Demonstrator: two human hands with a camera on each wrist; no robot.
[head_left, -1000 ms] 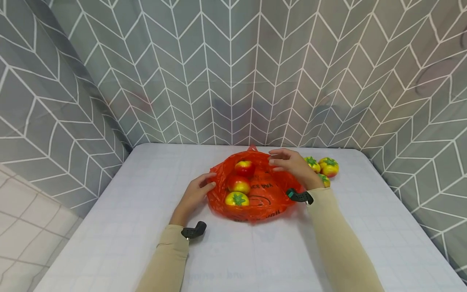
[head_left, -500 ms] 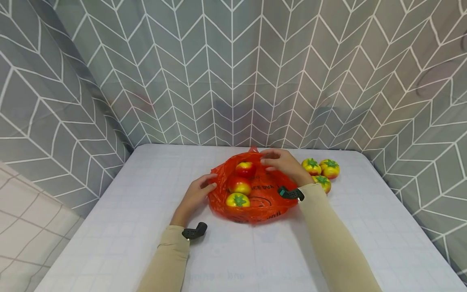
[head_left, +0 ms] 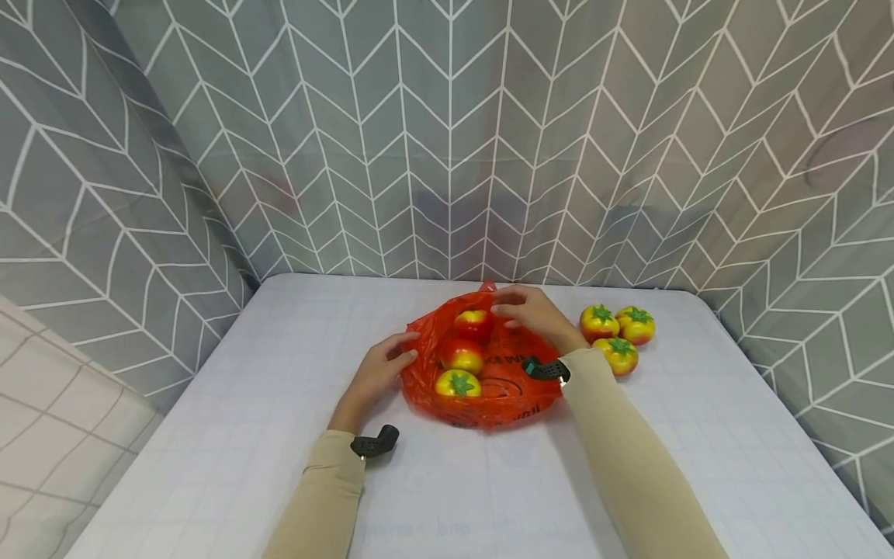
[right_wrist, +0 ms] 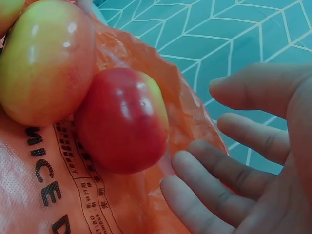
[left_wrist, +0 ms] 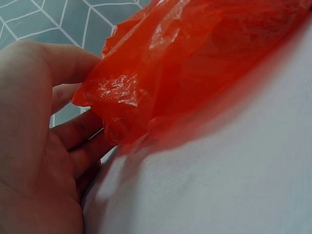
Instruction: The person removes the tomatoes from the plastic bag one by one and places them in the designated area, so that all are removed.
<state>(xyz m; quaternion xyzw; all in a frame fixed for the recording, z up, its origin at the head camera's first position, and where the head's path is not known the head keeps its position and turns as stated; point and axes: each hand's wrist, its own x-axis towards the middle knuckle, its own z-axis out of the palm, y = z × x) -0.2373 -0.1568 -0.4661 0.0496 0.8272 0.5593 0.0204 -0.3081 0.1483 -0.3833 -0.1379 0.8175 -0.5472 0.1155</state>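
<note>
A red plastic bag (head_left: 506, 373) with black print lies spread on the table, its mouth facing up. Three glossy red-and-yellow fruits rest in a row on its left side: a far fruit (head_left: 473, 324), a middle fruit (head_left: 462, 355) and a near fruit (head_left: 458, 383) with a green star-shaped leaf top. At the bag's left edge, my left hand (head_left: 378, 371) holds the film between thumb and fingers. My right hand (head_left: 538, 313) hovers over the bag's far right part, fingers relaxed and holding nothing. In the right wrist view, its fingertips are close to the red fruit (right_wrist: 124, 122).
Three more leaf-topped fruits, a left fruit (head_left: 598, 322), a right fruit (head_left: 635, 325) and a front fruit (head_left: 616, 355), sit together right of the bag. Beneath everything is a white table (head_left: 482, 497). A grey curtain (head_left: 447, 155) with white chevrons stands behind it.
My right hand has moved left, away from the three fruits on the table and further over the bag, leaving them in full sight. The left hand has stayed at the bag's edge.
</note>
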